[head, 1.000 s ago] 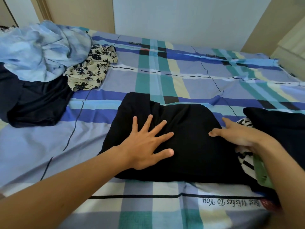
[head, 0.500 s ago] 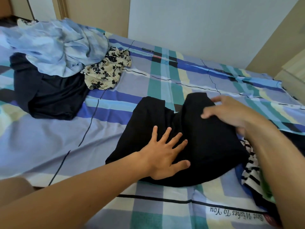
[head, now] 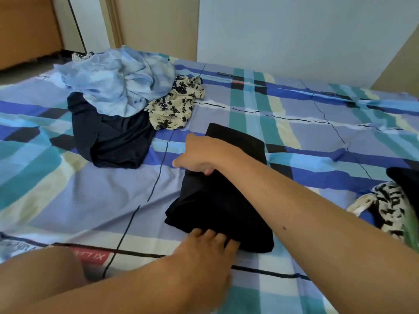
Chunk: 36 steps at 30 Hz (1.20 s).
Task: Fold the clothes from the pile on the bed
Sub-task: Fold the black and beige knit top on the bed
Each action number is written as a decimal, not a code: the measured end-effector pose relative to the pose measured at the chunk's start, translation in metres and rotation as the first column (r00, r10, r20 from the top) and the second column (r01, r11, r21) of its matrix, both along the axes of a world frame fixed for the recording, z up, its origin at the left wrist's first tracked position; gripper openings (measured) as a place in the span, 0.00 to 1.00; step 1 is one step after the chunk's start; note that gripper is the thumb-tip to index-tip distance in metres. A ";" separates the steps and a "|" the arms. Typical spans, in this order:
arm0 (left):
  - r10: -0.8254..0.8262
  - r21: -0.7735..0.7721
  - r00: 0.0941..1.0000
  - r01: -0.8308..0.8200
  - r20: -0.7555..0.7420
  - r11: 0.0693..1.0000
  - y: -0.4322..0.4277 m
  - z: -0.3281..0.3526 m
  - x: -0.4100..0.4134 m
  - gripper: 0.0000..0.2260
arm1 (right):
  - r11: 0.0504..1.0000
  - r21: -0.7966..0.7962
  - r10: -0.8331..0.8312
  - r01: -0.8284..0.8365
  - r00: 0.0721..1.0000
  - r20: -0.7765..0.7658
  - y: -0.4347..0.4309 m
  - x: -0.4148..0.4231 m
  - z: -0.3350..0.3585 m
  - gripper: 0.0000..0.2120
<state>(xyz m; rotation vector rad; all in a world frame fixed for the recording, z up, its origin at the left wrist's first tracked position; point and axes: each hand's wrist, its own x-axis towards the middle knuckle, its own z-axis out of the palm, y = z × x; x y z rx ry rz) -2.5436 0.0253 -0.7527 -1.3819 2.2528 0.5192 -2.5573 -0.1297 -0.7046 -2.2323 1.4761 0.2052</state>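
Note:
A black garment lies folded into a narrow strip in the middle of the checked bed. My right hand reaches across it, fingers curled on the fabric at the strip's far left edge. My left hand rests at the near end, fingertips flat on the cloth. The unfolded pile sits at the back left: a light blue garment on top of a dark navy one, with a cream floral piece beside them.
At the right edge lie a black-and-white striped piece and another black garment. A pale wall runs behind the bed. Wooden furniture and floor show at the far left.
My right hand carried the garment's right side over to the left, making a narrower strip. My left hand slid from the middle of the cloth to its near end. The view shifted left.

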 end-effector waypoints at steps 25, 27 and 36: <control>0.310 -0.349 0.890 -0.422 -0.334 0.837 -0.065 -0.068 0.035 0.42 | 0.938 -0.273 0.261 -0.215 0.955 0.143 -0.071 -0.096 -0.095 0.28; 0.317 -0.334 0.877 -0.439 -0.360 0.834 -0.063 -0.071 0.038 0.41 | 0.954 -0.244 0.213 -0.175 0.967 0.141 -0.082 -0.093 -0.103 0.30; 0.385 -0.227 0.819 -0.508 -0.425 0.831 -0.070 -0.066 0.040 0.43 | 0.993 -0.090 -0.062 0.072 0.993 0.100 -0.113 -0.084 -0.103 0.40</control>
